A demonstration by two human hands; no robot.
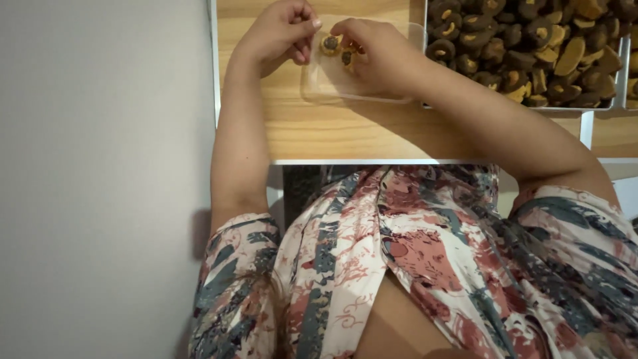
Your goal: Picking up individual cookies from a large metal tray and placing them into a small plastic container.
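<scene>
Left hand: fingers curled, thumb and forefinger pressed on the rim of a clear plastic box lying on the wooden table. Right hand: fingertips pinching small brown-and-yellow pieces over the box, between both sets of fingertips. Tray heaped with similar pieces just beyond the right wrist.

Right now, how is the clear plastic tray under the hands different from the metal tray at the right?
The clear plastic tray is see-through and holds only a few round brown pieces; the metal tray is opaque and heaped full of them. The left hand and right hand work over the clear tray, while no hand touches the metal one. Both rest on the wooden table.
</scene>
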